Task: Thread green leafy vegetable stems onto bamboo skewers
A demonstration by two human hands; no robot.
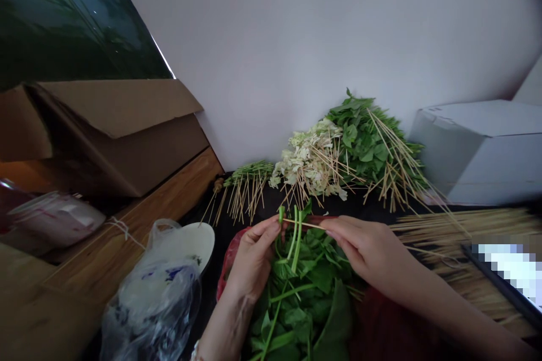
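Note:
My left hand (256, 256) pinches a green stem (281, 215) near the tip of a thin wooden skewer (311, 225). The skewer runs sideways to my right hand (359, 245), whose fingers are closed on its other end. Two more green stems (297, 240) cross the skewer between my hands, their leaves hanging below. Under both hands lies a heap of leafy greens (305, 304) in a red bag (226, 262), partly hidden by my left hand and the leaves.
Skewered greens (359, 135), pale skewered leaves (311, 158) and skewered green pieces (249, 180) lie along the wall. Loose skewers (478, 231) and a screen device (508, 282) are at right. At left are a white bowl (203, 242), plastic bag (152, 304) and cardboard box (139, 152).

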